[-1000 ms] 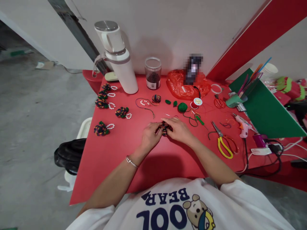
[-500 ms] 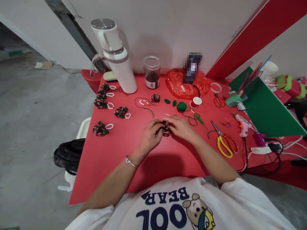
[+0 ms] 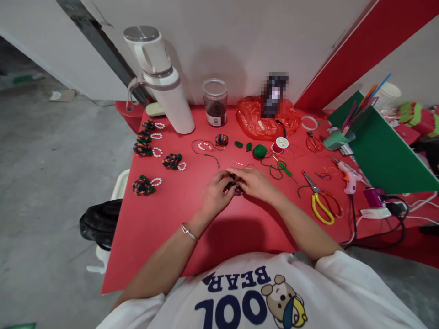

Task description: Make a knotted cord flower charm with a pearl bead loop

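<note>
Between my hands, at the middle of the red table (image 3: 164, 219), is a dark multicolored yarn piece (image 3: 238, 190), partly hidden by my fingers. My left hand (image 3: 216, 194) pinches its left side, and my right hand (image 3: 255, 183) grips it from the right, fingertips close together. Just beyond my hands lie a thin needle (image 3: 243, 163), a green yarn ball (image 3: 259, 151) and small green leaf pieces (image 3: 238, 144). A multicolored yarn ball (image 3: 221, 140) sits further back beside a few white beads (image 3: 205, 146). Several yarn flowers with bead loops (image 3: 142, 186) stand at the left.
A tall white bottle (image 3: 174, 103), a clear jar (image 3: 215, 103) and a red plastic bag (image 3: 252, 119) stand at the back. Yellow-handled scissors (image 3: 321, 209), a pink glue gun (image 3: 350, 179), a thread spool (image 3: 279, 145) and a green board (image 3: 394, 151) are on the right.
My fingers have closed further over the yarn piece, so less of it shows. The camera view has shifted slightly.
</note>
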A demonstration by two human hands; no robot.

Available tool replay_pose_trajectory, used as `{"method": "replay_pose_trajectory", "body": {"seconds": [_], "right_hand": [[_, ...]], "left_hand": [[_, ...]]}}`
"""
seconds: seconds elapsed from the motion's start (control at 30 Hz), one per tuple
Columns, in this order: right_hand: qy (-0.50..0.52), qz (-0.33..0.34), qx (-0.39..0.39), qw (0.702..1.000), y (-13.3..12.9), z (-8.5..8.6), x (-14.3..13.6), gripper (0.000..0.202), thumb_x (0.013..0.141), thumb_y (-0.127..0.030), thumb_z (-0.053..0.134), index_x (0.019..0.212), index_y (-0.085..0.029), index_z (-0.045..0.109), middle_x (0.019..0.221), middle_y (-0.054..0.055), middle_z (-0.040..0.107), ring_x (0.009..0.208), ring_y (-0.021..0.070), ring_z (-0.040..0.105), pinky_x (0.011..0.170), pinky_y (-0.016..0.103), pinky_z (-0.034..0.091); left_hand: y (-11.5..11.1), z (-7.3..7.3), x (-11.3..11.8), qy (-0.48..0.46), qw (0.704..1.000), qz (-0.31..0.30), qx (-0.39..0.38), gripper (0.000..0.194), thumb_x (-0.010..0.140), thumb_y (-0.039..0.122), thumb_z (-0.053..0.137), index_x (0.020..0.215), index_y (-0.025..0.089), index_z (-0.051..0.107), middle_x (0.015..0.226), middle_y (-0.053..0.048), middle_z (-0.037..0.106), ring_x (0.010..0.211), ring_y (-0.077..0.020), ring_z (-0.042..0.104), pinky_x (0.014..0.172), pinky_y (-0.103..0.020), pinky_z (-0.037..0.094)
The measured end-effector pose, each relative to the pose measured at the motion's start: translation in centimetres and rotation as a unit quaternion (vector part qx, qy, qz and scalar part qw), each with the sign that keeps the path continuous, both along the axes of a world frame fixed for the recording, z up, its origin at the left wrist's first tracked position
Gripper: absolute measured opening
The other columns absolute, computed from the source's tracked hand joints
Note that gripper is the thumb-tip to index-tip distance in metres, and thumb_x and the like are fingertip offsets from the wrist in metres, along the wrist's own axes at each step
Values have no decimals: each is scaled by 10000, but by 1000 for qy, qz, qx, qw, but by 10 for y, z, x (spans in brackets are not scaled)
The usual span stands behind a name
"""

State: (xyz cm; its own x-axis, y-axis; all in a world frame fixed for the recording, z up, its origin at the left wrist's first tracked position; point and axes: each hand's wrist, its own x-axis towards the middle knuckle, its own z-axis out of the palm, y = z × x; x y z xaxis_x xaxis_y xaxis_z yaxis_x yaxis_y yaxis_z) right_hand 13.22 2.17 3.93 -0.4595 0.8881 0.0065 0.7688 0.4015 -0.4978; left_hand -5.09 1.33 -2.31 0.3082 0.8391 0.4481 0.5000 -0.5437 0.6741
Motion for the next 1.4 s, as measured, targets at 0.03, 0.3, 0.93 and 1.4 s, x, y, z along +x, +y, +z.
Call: {"method": "replay_pose_trajectory", "body": {"seconds": [0.03,0.3,0.93,1.4], "right_hand": [[2,0,4,1000,0,0,0,562,912,-81,561,1445,-256,548,1170,58,748,1043,212,677,888,320,481],[7,2,20,1000,-1,-2,4,557,898,-32,511,1412,-237,577,1208,65,731,1065,206,648,938,330,468],[29,-76,23,996,-13,6,17,288,837,-90,559,1039,-220,718,1016,51,694,937,190,639,795,283,465],[12,-72,-10,997,-45,-27,16,240,845,-239,649,1063,-259,749,859,16,705,760,164,621,690,269,405]], "left_hand": [[0,-1,0,4,1000,3,-2,143,852,155,667,986,183,708,1157,-111,683,997,-212,691,845,-333,587],[1,-3,1,10,1000,13,-19,163,834,129,643,972,194,699,1153,-96,679,1000,-206,679,856,-331,574],[-3,7,-2,-19,999,-27,-9,298,805,167,671,1102,190,667,1182,-117,653,1091,-234,654,939,-372,562],[10,6,-1,29,999,-41,20,201,803,213,705,1004,211,712,1340,-134,588,1135,-269,618,987,-478,546]]}}
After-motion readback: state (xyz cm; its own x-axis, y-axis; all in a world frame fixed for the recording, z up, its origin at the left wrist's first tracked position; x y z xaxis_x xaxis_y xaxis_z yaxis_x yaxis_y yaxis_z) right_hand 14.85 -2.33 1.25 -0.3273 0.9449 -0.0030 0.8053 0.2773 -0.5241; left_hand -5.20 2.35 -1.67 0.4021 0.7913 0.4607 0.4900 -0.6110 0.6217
